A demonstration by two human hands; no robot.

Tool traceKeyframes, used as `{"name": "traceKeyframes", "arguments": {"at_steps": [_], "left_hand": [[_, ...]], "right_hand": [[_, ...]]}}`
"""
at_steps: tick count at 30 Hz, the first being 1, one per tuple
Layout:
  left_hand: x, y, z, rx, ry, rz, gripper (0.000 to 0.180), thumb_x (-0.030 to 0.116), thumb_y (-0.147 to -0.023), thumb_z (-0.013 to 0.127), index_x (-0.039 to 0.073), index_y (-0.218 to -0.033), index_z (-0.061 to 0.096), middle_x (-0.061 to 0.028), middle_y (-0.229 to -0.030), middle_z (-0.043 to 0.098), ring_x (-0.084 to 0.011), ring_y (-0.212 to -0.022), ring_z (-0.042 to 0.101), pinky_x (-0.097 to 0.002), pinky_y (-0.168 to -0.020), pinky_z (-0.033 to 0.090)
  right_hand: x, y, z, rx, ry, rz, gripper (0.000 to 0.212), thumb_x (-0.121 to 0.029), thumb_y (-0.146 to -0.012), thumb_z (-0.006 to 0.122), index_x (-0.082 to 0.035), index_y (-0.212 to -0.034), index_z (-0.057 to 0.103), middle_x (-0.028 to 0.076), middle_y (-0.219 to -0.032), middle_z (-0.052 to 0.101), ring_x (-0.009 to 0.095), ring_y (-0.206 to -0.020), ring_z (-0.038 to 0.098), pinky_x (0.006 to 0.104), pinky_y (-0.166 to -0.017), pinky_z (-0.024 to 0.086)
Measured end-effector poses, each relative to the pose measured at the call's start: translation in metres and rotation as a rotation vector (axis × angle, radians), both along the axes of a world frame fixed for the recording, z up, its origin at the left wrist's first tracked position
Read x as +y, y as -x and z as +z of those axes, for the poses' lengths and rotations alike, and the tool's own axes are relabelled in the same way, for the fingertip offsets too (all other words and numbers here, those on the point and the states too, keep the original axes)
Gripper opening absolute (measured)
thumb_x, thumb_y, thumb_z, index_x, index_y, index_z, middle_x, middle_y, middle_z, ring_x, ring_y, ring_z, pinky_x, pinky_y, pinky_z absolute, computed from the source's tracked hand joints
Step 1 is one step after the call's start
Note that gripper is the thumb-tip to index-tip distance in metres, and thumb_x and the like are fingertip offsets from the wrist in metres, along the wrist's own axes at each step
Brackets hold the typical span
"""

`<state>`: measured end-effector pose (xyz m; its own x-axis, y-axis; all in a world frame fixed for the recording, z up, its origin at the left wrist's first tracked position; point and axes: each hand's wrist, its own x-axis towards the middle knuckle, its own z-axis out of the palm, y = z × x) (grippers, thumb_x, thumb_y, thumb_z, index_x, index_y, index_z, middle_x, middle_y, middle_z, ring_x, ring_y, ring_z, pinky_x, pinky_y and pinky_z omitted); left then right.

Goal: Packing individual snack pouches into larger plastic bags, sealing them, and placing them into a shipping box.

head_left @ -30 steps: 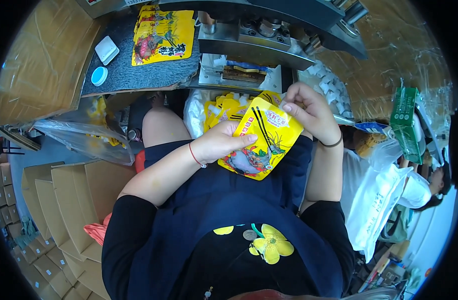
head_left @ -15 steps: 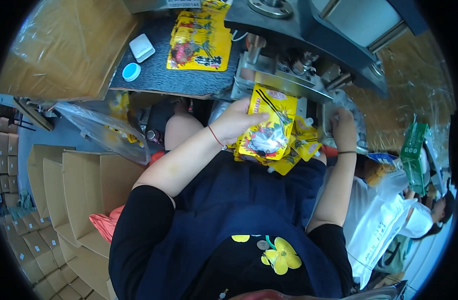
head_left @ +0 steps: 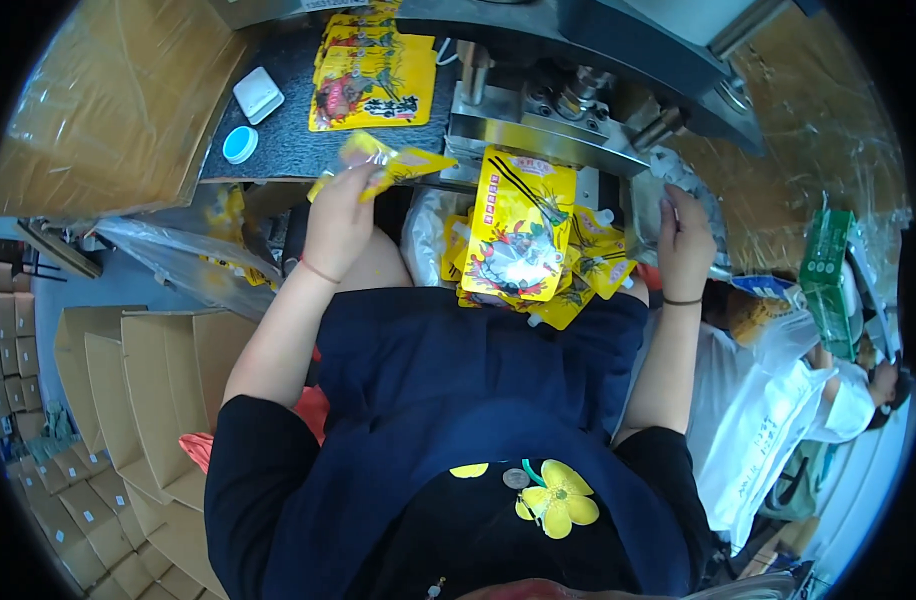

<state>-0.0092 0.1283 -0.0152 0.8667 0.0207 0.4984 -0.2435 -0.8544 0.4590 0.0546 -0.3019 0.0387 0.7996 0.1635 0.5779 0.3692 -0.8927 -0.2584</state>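
My left hand [head_left: 340, 215] is closed on a yellow printed pouch [head_left: 410, 163], tilted and partly blurred, in front of the dark worktop. Another yellow pouch [head_left: 518, 230] hangs flat with its top edge at the metal jaw [head_left: 563, 145] of the machine; neither hand touches it. Below and behind it lie several yellow pouches with white spouts [head_left: 600, 262], heaped above my lap. My right hand [head_left: 686, 235], fingers curled together, is beside a clear-walled bin [head_left: 646, 215] to the right of the jaw. Whatever its fingertips may hold is too small to make out.
A stack of yellow pouches [head_left: 373, 85] lies on the dark worktop [head_left: 278, 150], near a white square dish [head_left: 258, 95] and a round blue-topped tub [head_left: 240, 145]. Open cartons [head_left: 168, 390] stand at left. A green box [head_left: 828, 280] is at right.
My left hand has left the pouch at the jaw and swung left, now with another yellow pouch in it. My right hand stays by the bin. The whole view has shifted slightly.
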Motion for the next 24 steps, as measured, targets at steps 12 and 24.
{"name": "traceKeyframes", "arguments": {"at_steps": [12, 24], "left_hand": [[-0.117, 0.024, 0.022, 0.784, 1.000, -0.590, 0.029, 0.028, -0.093, 0.072, -0.001, -0.099, 0.072, -0.0059, -0.083, 0.072, -0.0090, -0.074, 0.065, -0.0270, -0.067, 0.052], [-0.149, 0.028, 0.016, 1.036, 1.028, -0.641, 0.034, 0.027, -0.097, 0.068, 0.000, -0.116, 0.067, -0.0061, -0.106, 0.072, -0.0115, -0.096, 0.066, -0.0280, -0.089, 0.053]], "right_hand": [[0.098, 0.026, 0.043, 0.201, -0.266, 0.632, 0.010, -0.009, -0.094, 0.060, -0.001, -0.097, 0.066, 0.011, -0.094, 0.067, 0.026, -0.089, 0.064, 0.0345, -0.080, 0.050], [0.068, 0.028, 0.038, 0.487, -0.443, 0.491, 0.014, -0.013, -0.094, 0.064, 0.002, -0.095, 0.066, 0.011, -0.086, 0.065, 0.021, -0.077, 0.062, 0.0310, -0.071, 0.048]]}}
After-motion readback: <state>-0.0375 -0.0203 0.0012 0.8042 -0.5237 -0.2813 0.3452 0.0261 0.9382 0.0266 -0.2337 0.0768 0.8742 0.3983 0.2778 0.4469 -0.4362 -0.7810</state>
